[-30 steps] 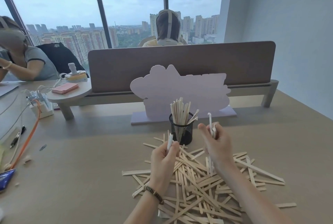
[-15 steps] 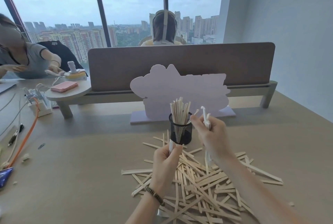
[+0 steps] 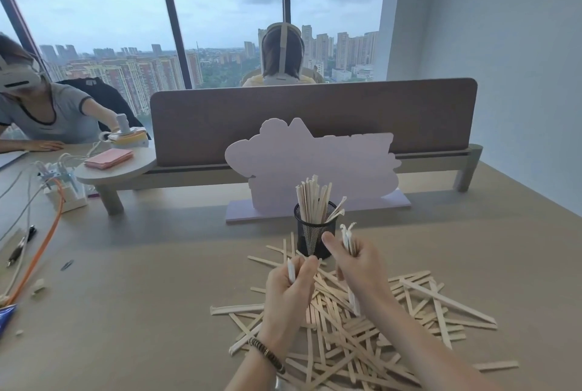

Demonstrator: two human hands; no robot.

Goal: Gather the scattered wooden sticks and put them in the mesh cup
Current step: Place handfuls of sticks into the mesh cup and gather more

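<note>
Right now both hands hover above the pile of wooden sticks (image 3: 352, 324), which lies spread over the near part of the desk (image 3: 157, 280) toward its right edge. The left hand (image 3: 288, 293) has its fingers curled around one stick, whose pale tip pokes up past the knuckles; the hold looks like a plain fist grip, probably so the stick stands upright and ready to drop in end first. The right hand (image 3: 359, 267) grips a small bundle of sticks, their tops sticking up above the fingers and their lower ends hanging below the palm, while the thumb points out toward the cup. Holding them bunched and vertical likely lets several go in at once.

Just beyond the hands stands the mesh cup (image 3: 313, 233), farther from the near edge than the pile and touching its far fringe. It already holds a good number of sticks standing on end and leaning on the rim, some fanned to the right. Behind it a pale cut-out board (image 3: 311, 164) stands upright.

Judging by the heap that remains, the task is well short of done; the next drop needs the bundle aimed into the gap among the standing sticks.
</note>
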